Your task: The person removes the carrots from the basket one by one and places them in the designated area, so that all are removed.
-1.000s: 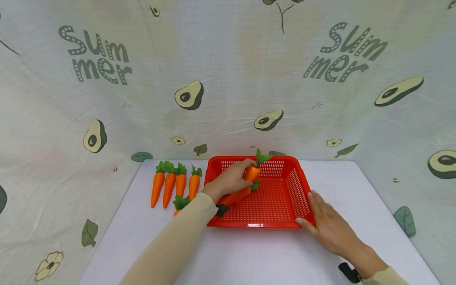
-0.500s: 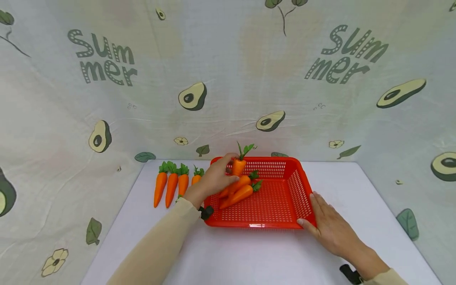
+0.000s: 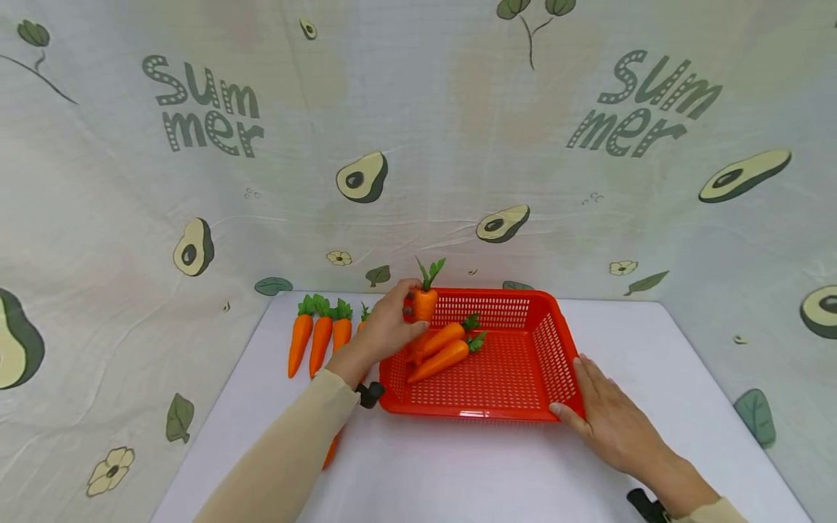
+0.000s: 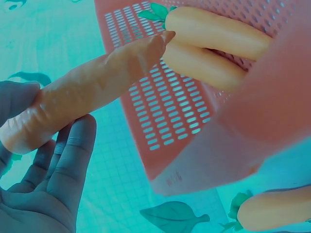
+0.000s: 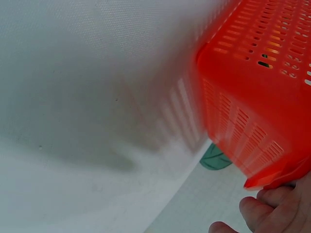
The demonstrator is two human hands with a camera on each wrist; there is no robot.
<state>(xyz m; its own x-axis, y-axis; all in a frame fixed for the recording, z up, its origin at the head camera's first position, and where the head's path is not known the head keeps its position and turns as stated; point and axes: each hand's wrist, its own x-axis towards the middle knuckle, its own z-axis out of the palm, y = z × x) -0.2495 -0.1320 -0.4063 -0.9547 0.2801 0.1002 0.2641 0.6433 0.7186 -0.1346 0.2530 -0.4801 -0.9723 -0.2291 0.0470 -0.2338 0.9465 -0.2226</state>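
Note:
My left hand [image 3: 389,323] pinches an orange carrot [image 3: 425,305] near its leafy top, above the back left part of a red plastic basket [image 3: 510,381]. In the left wrist view the fingers and thumb grip the thick end of this carrot [image 4: 97,85], its thin tip pointing toward the basket. Inside the basket lie a carrot [image 3: 447,359] and, behind it, a second carrot [image 3: 446,338]; more orange beside them is partly hidden. My right hand [image 3: 611,421] rests against the basket's right side, fingers straight, thumb at the front right corner.
Left of the basket, several carrots [image 3: 300,343] lie side by side on the white table [image 3: 490,472]. Another carrot [image 3: 332,450] is mostly hidden under my left forearm. A printed cloth [image 3: 425,145] hangs behind and at both sides.
My left hand has moved left with its carrot, from over the basket's middle toward its back left, uncovering the carrots inside. The right hand stays against the basket; the head view has shifted slightly.

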